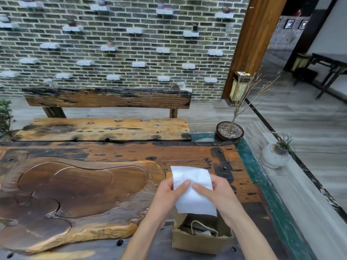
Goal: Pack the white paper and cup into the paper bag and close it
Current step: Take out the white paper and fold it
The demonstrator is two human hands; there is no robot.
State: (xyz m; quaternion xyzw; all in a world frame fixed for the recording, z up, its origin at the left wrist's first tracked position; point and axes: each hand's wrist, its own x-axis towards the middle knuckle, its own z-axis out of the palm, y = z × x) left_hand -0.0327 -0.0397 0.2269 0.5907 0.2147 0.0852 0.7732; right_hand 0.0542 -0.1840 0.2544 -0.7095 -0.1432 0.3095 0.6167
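A sheet of white paper (193, 192) is held up over the table, wrapped loosely as if around something I cannot see. My left hand (170, 192) pinches its left side with the thumb on top. My right hand (212, 192) grips its right side. Directly below the sheet stands a brown paper bag (201, 241), open at the top, with a twine handle and dark contents inside. The cup is not visible; whether it is inside the paper or the bag cannot be told.
A carved wooden tea tray (75, 194) fills the left of the rustic wooden table (187, 154). A wooden bench (105, 128) stands beyond. A potted bare twig plant (229, 132) and a small white pot (275, 155) sit at right.
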